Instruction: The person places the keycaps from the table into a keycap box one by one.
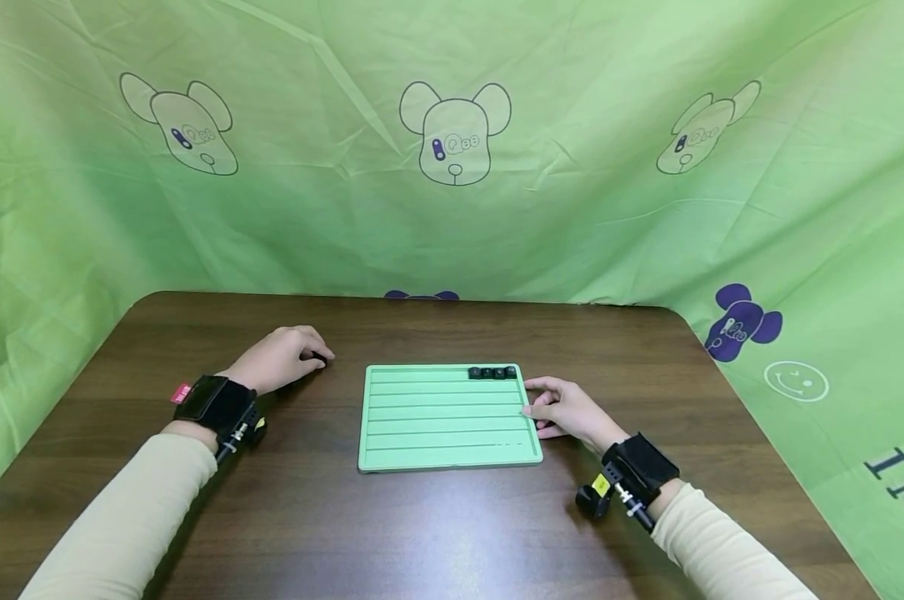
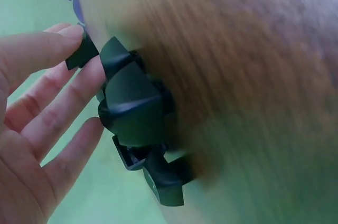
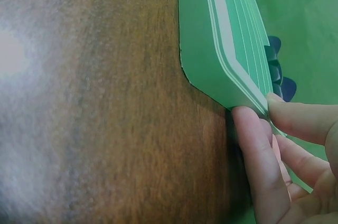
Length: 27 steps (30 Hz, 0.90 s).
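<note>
My left hand [image 1: 282, 358] is over the table, left of a pale green ridged tray [image 1: 444, 421]. In the left wrist view, its thumb and a finger pinch a black keycap [image 2: 82, 52]. Other fingertips come right up to a heap of black keycaps [image 2: 134, 102], which the hand mostly hides in the head view. My right hand [image 1: 567, 412] grips the tray's right edge, thumb on the rim and fingers against the side. Along the tray's top ridge, at the right end, stands a short row of black keycaps [image 1: 492, 372].
The brown wooden table [image 1: 452, 533] has rounded far corners. Behind it and to the right hangs a green cloth [image 1: 571, 217] printed with bear heads. Each wrist wears a black strap with a small camera [image 1: 592, 502].
</note>
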### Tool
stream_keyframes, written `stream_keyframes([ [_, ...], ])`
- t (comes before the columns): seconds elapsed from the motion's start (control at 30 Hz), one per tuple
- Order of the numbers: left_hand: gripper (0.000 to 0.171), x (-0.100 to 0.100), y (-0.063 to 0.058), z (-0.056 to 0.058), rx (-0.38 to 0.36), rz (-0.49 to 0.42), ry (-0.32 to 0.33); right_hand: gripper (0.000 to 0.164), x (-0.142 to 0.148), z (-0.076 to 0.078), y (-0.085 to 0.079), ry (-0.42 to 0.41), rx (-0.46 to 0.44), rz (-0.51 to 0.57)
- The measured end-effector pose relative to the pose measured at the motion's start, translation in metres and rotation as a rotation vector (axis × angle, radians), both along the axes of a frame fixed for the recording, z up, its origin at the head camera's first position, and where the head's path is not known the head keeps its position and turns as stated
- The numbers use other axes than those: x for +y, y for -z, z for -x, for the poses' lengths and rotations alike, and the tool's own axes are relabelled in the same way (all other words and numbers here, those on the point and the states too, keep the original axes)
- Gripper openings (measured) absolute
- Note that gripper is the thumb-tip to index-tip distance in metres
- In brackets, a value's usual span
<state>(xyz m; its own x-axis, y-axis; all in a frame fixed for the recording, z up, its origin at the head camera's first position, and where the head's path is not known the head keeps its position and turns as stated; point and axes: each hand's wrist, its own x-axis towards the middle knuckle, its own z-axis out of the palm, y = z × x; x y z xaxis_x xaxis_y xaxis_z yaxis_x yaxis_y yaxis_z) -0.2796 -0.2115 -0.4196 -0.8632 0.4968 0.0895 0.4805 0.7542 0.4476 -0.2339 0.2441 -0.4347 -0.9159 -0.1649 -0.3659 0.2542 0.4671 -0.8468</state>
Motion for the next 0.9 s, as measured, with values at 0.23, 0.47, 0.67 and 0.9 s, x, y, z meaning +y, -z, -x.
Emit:
stream_keyframes([
  [0.23,0.017,0.001,-0.001,0.000,0.018,-0.021,0.010,0.055,-0.002,-0.002,-0.003,-0.008,0.003,0.016],
  [0.47,0.017,0.004,-0.006,0.001,0.014,-0.059,-0.029,0.054,-0.002,-0.002,-0.004,-0.003,-0.003,0.004],
  [0.67,0.020,0.008,-0.006,-0.001,-0.074,-0.131,-0.086,0.054,-0.002,-0.003,-0.004,-0.005,0.000,0.002],
  [0.9,0.022,0.017,-0.008,-0.002,-0.077,-0.187,-0.116,0.056,-0.002,-0.005,-0.005,-0.014,0.006,0.010],
])
